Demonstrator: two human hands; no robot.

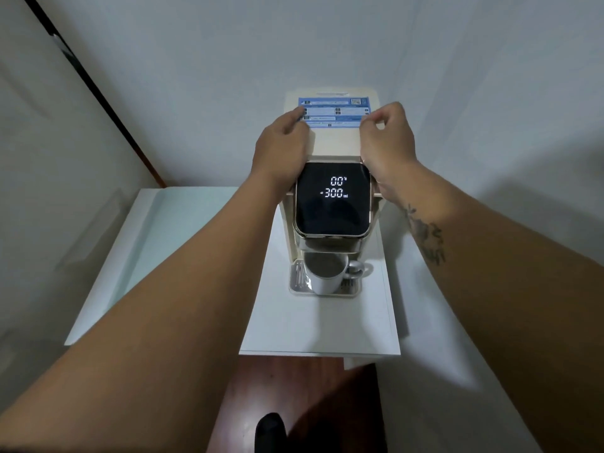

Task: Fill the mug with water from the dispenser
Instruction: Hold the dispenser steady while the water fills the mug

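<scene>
- On a smooth white table (327,325), head view: cream plastic dispenser (333,142), boxy and matte, standing against a plain pale wall.
- Dispenser front — glossy black screen (332,199), a rounded square in a thin metallic rim, lit with "00 °C" and "300 ml".
- Dispenser top — flat, bearing a blue printed label (335,112); its text is too small to read.
- White mug (327,273), glazed ceramic, cylindrical, upright on the pale slotted drip tray (295,279) beneath the screen head, handle turned to the right. Whether it holds water cannot be told.
- Left hand (281,143): palm laid against the dispenser's upper left edge, fingers loosely bent, gripping nothing.
- Right hand (387,142): at the upper right edge, fingers curled inward, thumb near forefinger, nothing pinched between them.
- Both forearms bare; dark tattoo (425,235) on the right one.
- Reddish-brown polished floor (294,403) below the table's edge.
</scene>
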